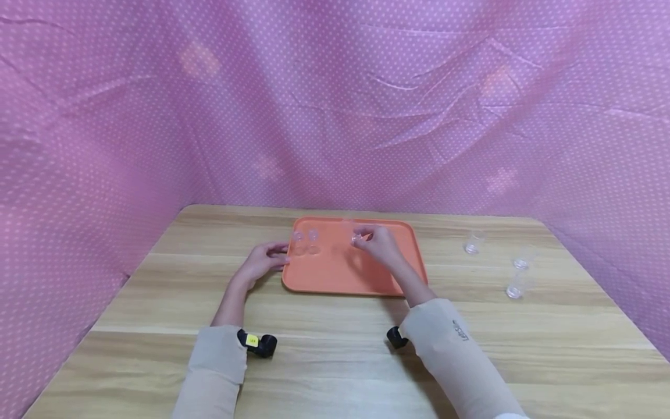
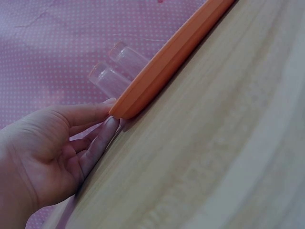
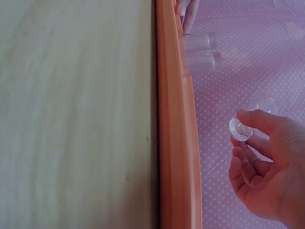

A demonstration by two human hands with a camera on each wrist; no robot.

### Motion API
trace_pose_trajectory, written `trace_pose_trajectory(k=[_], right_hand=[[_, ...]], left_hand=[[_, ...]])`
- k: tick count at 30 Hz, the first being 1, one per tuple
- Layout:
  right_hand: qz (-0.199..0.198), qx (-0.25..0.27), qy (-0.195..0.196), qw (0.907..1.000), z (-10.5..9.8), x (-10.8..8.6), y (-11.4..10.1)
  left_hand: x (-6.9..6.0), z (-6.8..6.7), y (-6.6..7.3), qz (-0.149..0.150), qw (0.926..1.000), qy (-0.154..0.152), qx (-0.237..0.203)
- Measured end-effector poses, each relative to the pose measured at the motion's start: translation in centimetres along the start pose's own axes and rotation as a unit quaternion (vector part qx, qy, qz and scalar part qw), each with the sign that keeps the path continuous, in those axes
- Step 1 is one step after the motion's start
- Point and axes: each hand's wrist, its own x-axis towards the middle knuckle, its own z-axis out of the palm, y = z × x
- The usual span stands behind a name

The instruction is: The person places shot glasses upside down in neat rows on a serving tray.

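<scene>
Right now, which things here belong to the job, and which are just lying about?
In the job:
orange tray, left hand on its edge
glass in the right hand
two glasses on the tray
probably, three glasses on the table

Just around:
pink cloth
black wrist cameras

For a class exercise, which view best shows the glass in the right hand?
Right wrist view: the glass looks largest and clearest there. The head view shows it small, partly covered; left wrist shows none.
</scene>
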Motion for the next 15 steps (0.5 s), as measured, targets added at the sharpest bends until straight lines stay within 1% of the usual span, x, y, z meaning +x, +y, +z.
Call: trace_pose_trajectory(k=[6,8,11,15], right_hand=[[0.015,-0.002,0.002,0.9999,0.16,0.12,-0.37],[0.019,0.000,0.006,0.9998,0.28,0.19,-0.43],[0.014,0.007,0.021,0.9997,0.56,0.29,-0.49],[0.015,0.046,0.043,0.9979,0.92,0.34,-0.74]], left_hand=[[-0.07,0.02,0.03,-0.003,1.0000,-0.001,-0.002],[-0.09,0.02,0.03,-0.003,1.0000,0.000,-0.004],[-0.15,0.04,0.07,-0.004,1.0000,-0.002,-0.004],[-0.17,0.02,0.15,-0.003,1.0000,-0.002,-0.004]])
